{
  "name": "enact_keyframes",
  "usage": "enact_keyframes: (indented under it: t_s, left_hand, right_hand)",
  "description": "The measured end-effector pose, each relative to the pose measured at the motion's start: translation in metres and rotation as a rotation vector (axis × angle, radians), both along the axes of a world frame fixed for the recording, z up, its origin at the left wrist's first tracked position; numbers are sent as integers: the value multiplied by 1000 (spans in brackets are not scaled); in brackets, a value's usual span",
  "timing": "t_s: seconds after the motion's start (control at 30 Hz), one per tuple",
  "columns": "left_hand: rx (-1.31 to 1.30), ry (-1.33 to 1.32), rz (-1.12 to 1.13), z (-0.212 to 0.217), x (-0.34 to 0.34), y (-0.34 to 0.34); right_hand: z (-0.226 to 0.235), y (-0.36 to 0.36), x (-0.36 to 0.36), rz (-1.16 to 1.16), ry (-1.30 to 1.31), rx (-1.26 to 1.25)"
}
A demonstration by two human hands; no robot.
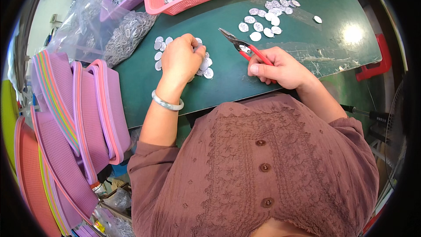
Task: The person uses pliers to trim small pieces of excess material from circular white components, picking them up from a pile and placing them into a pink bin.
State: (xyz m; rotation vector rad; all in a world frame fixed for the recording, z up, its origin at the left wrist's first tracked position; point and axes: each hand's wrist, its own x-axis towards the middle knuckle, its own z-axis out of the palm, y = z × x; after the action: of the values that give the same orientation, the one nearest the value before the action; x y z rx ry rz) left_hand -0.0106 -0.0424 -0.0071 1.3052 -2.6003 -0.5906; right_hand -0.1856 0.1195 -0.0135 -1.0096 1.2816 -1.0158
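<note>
My left hand [180, 57] rests over a cluster of oval silver metal charms [208, 73] on the green tabletop [232, 88]. Its fingers are curled in among the pieces, and the fingertips are partly hidden, so what they pinch cannot be made out. Wrapped in my right hand [280, 66] are pliers with red handles [262, 55]. Their dark jaws [229, 34] point up and left above the table, with a small shiny piece [245, 49] showing near the handles. Farther off, to the right, lies another loose group of oval charms [258, 26].
A pink basket [188, 3] of metal discs stands at the far edge, beside a purple basket [129, 4]. A clear plastic bag [83, 33] and many metal links [131, 33] lie to the left. Stacked purple baskets [90, 118] flank my left arm. One charm [317, 19] lies apart.
</note>
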Motion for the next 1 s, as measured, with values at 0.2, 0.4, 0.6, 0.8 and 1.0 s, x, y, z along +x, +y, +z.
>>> enact_keyframes:
  t_s: [0.2, 0.4, 0.6, 0.8, 1.0]
  left_hand:
    - [321, 407, 105, 4, 5, -14]
    - [1091, 1061, 182, 4, 10, -7]
    - [1182, 1177, 131, 3, 2, 15]
    - [1213, 1247, 154, -2, -6, 26]
    - [1136, 1210, 93, -7, -4, 29]
  right_hand:
    - [-1, 0, -1, 5, -14, 0]
    - [-2, 0, 0, 7, 1, 3]
    - [-2, 0, 1, 21, 64, -28]
    - [-1, 1, 2, 33, 172, -72]
    - [-6, 0, 4, 55, 244, -154]
